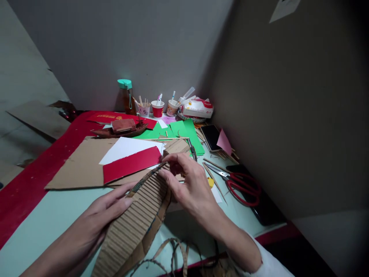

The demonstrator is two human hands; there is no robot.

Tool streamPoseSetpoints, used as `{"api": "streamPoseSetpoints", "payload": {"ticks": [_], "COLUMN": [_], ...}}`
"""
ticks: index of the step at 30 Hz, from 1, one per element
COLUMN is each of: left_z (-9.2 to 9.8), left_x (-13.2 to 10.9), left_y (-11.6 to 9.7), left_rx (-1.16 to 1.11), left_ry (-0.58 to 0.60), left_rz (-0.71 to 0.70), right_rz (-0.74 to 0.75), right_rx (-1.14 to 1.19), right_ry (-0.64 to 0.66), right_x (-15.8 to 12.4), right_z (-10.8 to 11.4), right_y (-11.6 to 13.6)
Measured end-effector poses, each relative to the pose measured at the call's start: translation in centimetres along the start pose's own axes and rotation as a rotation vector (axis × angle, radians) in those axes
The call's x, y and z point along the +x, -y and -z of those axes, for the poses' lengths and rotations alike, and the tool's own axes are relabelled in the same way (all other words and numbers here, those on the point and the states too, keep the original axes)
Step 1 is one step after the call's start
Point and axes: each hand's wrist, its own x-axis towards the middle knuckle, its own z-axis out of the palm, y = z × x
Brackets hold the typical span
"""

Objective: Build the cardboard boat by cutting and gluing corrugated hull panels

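Note:
A long piece of corrugated cardboard [135, 215], boat-like with a pointed far end and ridges across its face, is held up over the near side of the table. My left hand [106, 209] grips its left edge, thumb on the ridged face and fingers behind. At the pointed tip, my right hand [191, 184] pinches the cardboard between thumb and fingers. A second cardboard layer [152, 231] shows along the right edge. Just beyond the tip lie a red card strip [131, 165] and a small wooden-looking block [176, 147].
Red-handled scissors [242, 188] lie at right over a dark phone-like slab [268, 209]. A brown model boat [122, 127], green paper [184, 130], several cups, a bottle [127, 98] and a tissue pack [197, 108] stand farther back. Cardboard strips [173, 250] curl near the front edge. Walls border the back and right.

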Motion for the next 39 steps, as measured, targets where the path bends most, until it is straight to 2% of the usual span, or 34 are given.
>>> {"api": "streamPoseSetpoints", "payload": {"ticks": [3,7,13,16,21,26,30,32,36,39], "left_z": [-1.1,-1.6,-2.3,-3.2,-3.6,-3.5,-3.7,-3.6,-3.5,-3.3], "left_x": [-0.1,0.0,0.1,-0.7,-2.1,-2.6,-2.2,-2.1,-2.6,-3.1], "left_y": [-0.1,0.4,1.8,2.3,3.7,3.9,3.1,2.8,2.9,3.0], "left_rx": [0.021,0.007,0.035,-0.034,-0.216,-0.026,0.102,0.112,0.01,-0.031], "left_ry": [-0.019,-0.071,-0.119,-0.156,-0.215,-0.216,-0.117,-0.066,-0.03,0.039], "left_rz": [-0.099,-0.137,-0.257,-0.209,0.016,-0.05,-0.235,-0.265,-0.164,-0.081], "right_rz": [-0.031,-0.027,-0.012,-0.05,-0.125,-0.126,-0.074,-0.046,-0.031,-0.048], "right_rx": [0.023,0.065,0.08,0.105,0.13,0.139,0.138,0.128,0.125,0.147], "right_ry": [0.047,0.08,-0.034,-0.1,-0.179,-0.199,-0.202,-0.198,-0.18,-0.177], "right_x": [-0.1,-0.5,-0.8,-0.5,0.1,0.2,0.2,0.2,0.2,0.2], "right_z": [-0.7,-1.6,-3.1,-3.1,-2.7,-3.0,-3.1,-3.1,-3.1,-3.2], "right_y": [0.3,0.5,0.5,0.4,0.2,0.6,1.3,1.4,1.1,0.8]}}
